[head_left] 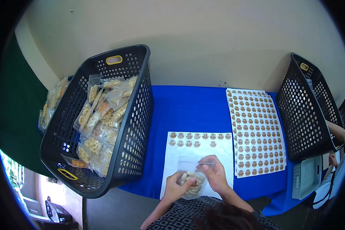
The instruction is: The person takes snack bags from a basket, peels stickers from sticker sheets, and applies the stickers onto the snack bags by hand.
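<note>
A clear plastic bag [195,194] of pale oval pieces is between my hands, close to my body, with a round brown sticker [194,183] on its front. My left hand [175,187] grips the bag's left side, its thumb on the front beside the sticker. My right hand [217,177] pinches the bag's upper right edge with thumb and fingers. Under the bag lies a white sheet [218,153] with round brown stickers in two rows at its top; the rest of its visible surface is bare.
A large black basket [136,119] of packed snack bags [101,119] stands left. Full sticker sheets [258,134] lie stacked right on the blue cloth [188,107]. Beyond them are another black basket [303,111], another person's arm [338,132] reaching in, and a grey tray [296,180].
</note>
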A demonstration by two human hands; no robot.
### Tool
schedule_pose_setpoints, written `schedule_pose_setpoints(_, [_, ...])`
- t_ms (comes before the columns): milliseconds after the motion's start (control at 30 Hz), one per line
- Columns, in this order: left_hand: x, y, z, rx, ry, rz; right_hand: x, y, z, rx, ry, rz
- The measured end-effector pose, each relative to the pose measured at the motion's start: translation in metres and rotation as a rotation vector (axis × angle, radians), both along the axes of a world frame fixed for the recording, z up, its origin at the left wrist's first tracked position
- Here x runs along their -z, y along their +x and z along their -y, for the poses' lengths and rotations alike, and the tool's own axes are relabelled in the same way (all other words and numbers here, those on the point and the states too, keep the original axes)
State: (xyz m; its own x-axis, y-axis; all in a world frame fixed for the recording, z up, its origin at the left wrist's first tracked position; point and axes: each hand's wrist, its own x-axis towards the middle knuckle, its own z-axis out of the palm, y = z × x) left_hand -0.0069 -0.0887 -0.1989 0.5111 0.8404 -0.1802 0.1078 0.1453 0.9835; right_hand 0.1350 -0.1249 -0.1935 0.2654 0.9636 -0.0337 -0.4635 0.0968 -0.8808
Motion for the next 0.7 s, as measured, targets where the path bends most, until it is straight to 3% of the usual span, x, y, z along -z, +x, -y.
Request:
schedule_pose_setpoints(67, [0.007, 0.004, 0.003, -0.082, -0.036, 0.070, 0.002, -0.003, 0.003, 0.037, 0.030, 0.051])
schedule_pose_setpoints(133, [0.007, 0.007, 0.003, -0.252, -0.028, 0.159, 0.007, -0.005, 0.006, -0.062, -0.015, 0.416])
schedule_pose_setpoints(267, [-0.001, 0.011, 0.003, -0.243, -0.120, 0.287, 0.002, 0.002, 0.008, -0.189, -0.129, 0.641])
schedule_pose_setpoints(367, [0.003, 0.014, 0.001, -0.181, 0.093, 0.243, 0.005, -0.003, 0.007, -0.021, -0.090, 0.464])
schedule_pose_setpoints(500, [0.003, 0.010, 0.001, -0.127, -0.003, 0.197, 0.015, -0.001, 0.007, -0.021, -0.137, 0.382])
schedule_pose_setpoints(700, [0.007, 0.006, 0.000, -0.130, 0.035, 0.200, 0.011, -0.002, 0.009, -0.048, -0.077, 0.481])
